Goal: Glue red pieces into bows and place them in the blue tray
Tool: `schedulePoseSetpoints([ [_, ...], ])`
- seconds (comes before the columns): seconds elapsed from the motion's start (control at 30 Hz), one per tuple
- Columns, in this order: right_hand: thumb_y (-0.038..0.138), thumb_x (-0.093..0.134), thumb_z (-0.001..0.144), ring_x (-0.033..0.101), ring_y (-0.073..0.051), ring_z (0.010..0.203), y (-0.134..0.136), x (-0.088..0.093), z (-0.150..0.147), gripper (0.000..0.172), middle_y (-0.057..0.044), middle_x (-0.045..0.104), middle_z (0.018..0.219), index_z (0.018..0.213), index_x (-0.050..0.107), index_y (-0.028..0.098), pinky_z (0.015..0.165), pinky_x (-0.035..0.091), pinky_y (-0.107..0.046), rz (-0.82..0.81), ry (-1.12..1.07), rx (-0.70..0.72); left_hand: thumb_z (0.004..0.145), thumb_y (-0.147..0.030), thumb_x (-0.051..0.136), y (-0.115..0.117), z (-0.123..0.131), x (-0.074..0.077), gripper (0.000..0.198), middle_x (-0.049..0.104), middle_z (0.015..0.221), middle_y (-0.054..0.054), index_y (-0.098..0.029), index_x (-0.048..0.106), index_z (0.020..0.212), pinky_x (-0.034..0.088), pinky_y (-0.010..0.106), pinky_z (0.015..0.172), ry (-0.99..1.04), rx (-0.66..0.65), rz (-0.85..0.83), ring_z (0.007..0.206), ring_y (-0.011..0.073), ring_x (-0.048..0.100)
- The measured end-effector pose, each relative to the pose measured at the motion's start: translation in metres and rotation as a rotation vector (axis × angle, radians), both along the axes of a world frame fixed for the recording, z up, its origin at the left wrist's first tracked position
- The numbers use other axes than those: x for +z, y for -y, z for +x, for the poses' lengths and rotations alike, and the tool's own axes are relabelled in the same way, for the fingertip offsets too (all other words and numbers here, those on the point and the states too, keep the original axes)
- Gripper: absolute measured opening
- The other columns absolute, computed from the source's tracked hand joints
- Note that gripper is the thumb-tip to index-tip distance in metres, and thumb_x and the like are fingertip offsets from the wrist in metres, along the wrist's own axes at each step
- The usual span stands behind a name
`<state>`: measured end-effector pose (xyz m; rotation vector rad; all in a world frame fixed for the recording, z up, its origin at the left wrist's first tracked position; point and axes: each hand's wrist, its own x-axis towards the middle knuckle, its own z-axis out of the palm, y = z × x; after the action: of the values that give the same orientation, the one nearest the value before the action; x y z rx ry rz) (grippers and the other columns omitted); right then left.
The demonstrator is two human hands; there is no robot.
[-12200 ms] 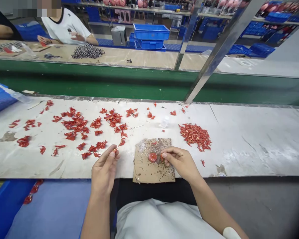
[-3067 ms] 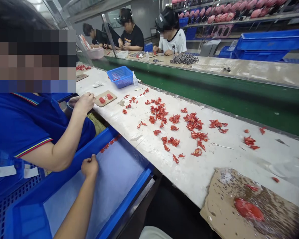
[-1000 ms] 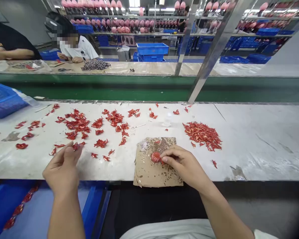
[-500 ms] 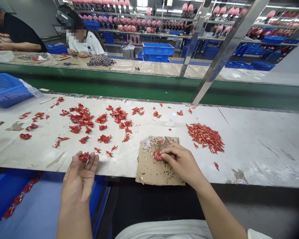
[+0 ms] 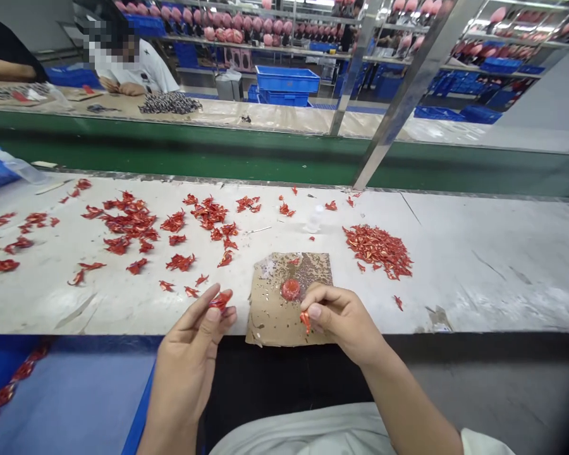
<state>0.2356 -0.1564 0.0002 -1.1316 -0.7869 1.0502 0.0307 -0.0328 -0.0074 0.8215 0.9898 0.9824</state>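
Sitting at the lower left, a blue bin (image 5: 141,411) with a pale lining holds a line of red pieces (image 5: 9,388) along its far side. Above it, the white-topped workbench (image 5: 493,265) carries loose clusters of glossy red pieces (image 5: 130,221), spread from the left edge toward the middle. The left hand (image 5: 187,360) is half closed at the bench's front edge, its thumb and fingertips pinching one crumpled red piece (image 5: 220,301). Just to its right lies a torn sheet of brown cardboard (image 5: 270,328), speckled with dark grains, with a round red blob (image 5: 291,289) near its centre. The right hand (image 5: 341,322) is curled over the sheet's lower right corner, thumb and forefinger gripping a small red sliver (image 5: 305,321) just below the blob, not touching it. Farther right, a small clear bottle (image 5: 315,218) stands behind the sheet, and a dense heap of red slivers (image 5: 377,251) lies on the bench. Across the green-sided bench beyond, a co-worker (image 5: 133,69) sits at the left behind a striped dark heap (image 5: 169,103), and blue crates (image 5: 287,79) stand farther back.
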Motion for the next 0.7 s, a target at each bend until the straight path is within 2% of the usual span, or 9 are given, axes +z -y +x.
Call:
schedulePoseSetpoints([
  [0.07, 0.037, 0.075, 0.092, 0.046, -0.007, 0.058, 0.0, 0.002, -0.004, 0.013, 0.002, 0.059, 0.076, 0.09, 0.074, 0.024, 0.056, 0.036, -0.021, 0.019, -0.215, 0.047, 0.07, -0.04, 0.091, 0.011, 0.01, -0.001, 0.046, 0.078, 0.106, 0.009, -0.021, 0.079, 0.11, 0.063, 0.031, 0.088, 0.05, 0.005, -0.038, 0.09, 0.0218, 0.076],
  [0.13, 0.037, 0.074, 0.093, 0.044, -0.006, 0.056, 0.0, 0.004, -0.008, 0.013, 0.003, 0.058, 0.074, 0.091, 0.073, 0.024, 0.053, 0.033, -0.02, 0.039, -0.291, 0.075, 0.07, -0.045, 0.09, 0.021, 0.019, -0.003, 0.04, 0.079, 0.097, 0.01, -0.018, 0.08, 0.098, 0.063, 0.037, 0.089, 0.108, -0.026, -0.096, 0.089, 0.0253, 0.077],
  [0.2, 0.034, 0.075, 0.093, 0.05, -0.007, 0.063, 0.0, 0.008, -0.011, 0.011, 0.001, 0.06, 0.079, 0.091, 0.074, 0.023, 0.057, 0.039, -0.02, 0.086, -0.202, 0.058, 0.071, -0.048, 0.089, 0.033, 0.025, -0.002, 0.038, 0.079, 0.094, 0.011, -0.016, 0.08, 0.091, 0.064, 0.038, 0.087, 0.142, -0.106, -0.172, 0.084, 0.0254, 0.077],
  [0.27, 0.031, 0.075, 0.092, 0.06, -0.012, 0.084, 0.001, 0.013, -0.012, 0.007, -0.002, 0.063, 0.093, 0.092, 0.075, 0.023, 0.072, 0.048, -0.023, 0.137, -0.063, 0.026, 0.073, -0.047, 0.087, 0.044, 0.031, 0.002, 0.04, 0.079, 0.096, 0.011, -0.017, 0.079, 0.098, 0.065, 0.035, 0.082, 0.17, -0.187, -0.251, 0.082, 0.0235, 0.077],
  [0.37, 0.027, 0.073, 0.094, 0.061, -0.018, 0.114, 0.003, 0.019, -0.013, 0.004, -0.005, 0.064, 0.117, 0.095, 0.076, 0.025, 0.095, 0.051, -0.03, 0.174, 0.05, 0.057, 0.077, -0.047, 0.085, 0.059, 0.039, 0.009, 0.044, 0.079, 0.099, 0.011, -0.018, 0.076, 0.109, 0.064, 0.03, 0.075, 0.226, -0.266, -0.342, 0.083, 0.0219, 0.077],
  [0.5, 0.023, 0.068, 0.097, 0.064, -0.02, 0.115, 0.006, 0.019, -0.014, 0.008, -0.005, 0.067, 0.117, 0.099, 0.075, 0.027, 0.103, 0.051, -0.038, 0.2, 0.154, 0.091, 0.078, -0.047, 0.084, 0.07, 0.045, 0.012, 0.039, 0.079, 0.093, 0.01, -0.015, 0.077, 0.099, 0.063, 0.026, 0.073, 0.267, -0.284, -0.374, 0.08, 0.0197, 0.076],
  [0.7, 0.019, 0.068, 0.096, 0.068, -0.02, 0.106, 0.009, 0.014, -0.014, 0.01, -0.006, 0.07, 0.111, 0.099, 0.074, 0.025, 0.096, 0.054, -0.036, 0.176, 0.358, 0.023, 0.076, -0.052, 0.084, 0.074, 0.048, 0.01, 0.043, 0.078, 0.088, 0.01, -0.015, 0.077, 0.096, 0.063, 0.026, 0.076, 0.257, -0.319, -0.392, 0.079, 0.0195, 0.076],
])
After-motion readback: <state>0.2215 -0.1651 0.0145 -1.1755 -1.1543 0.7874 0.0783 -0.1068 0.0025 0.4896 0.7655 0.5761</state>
